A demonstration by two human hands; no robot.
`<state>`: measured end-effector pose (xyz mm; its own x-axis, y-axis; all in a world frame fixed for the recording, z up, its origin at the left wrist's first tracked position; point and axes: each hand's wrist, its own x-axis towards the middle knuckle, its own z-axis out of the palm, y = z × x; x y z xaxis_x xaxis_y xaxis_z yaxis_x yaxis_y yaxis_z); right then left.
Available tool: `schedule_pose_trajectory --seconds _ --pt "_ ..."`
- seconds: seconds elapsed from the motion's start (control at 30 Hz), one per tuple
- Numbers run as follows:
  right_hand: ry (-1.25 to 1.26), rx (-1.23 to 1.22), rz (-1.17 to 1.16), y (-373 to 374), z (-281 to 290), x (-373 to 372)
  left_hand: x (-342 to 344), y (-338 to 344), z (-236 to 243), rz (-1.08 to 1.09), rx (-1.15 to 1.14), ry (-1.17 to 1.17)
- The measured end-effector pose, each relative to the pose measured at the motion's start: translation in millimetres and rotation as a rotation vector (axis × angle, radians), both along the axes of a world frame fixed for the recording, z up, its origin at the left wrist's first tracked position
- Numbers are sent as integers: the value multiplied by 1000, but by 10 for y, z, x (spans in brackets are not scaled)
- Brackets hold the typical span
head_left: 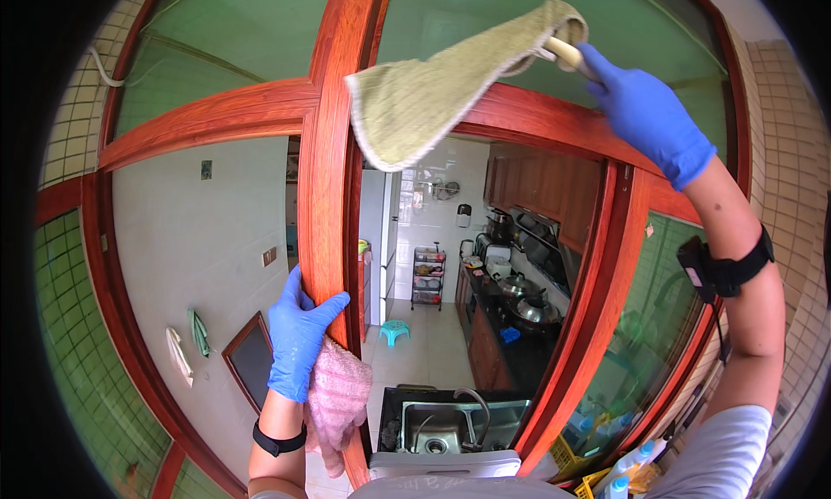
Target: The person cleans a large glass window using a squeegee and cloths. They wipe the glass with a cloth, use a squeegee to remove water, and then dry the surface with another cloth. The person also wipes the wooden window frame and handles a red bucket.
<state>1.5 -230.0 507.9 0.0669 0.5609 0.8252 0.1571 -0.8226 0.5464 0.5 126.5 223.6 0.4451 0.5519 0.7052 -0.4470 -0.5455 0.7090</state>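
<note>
"What do you see at the upper right?"

"I have the blue-gloved right hand (653, 118) there, fingers closed around a pale handle (567, 54); the olive-green cloth (446, 94) hangs from it, reaching to the upper centre."

"And the left hand (299, 334)?"

"Left of centre, touching the reddish wooden post (327, 196); a pink towel (339, 386) hangs just below it; I cannot tell whether those fingers grip it; the double-basin sink (447, 423) sits at lower centre."

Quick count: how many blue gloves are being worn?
2: one on the left hand, at the red post above a pink cloth; one on the right hand, gripping a pale handle.
</note>
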Motion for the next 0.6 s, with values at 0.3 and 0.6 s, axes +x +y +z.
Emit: schedule_pose_trajectory --seconds 0.3,0.6 --pt "146 422 -332 -1738 -424 205 -17 -8 -32 33 -13 -5" --pt "465 984 -19 -2418 -692 141 190 -133 -59 -30 -26 -37"
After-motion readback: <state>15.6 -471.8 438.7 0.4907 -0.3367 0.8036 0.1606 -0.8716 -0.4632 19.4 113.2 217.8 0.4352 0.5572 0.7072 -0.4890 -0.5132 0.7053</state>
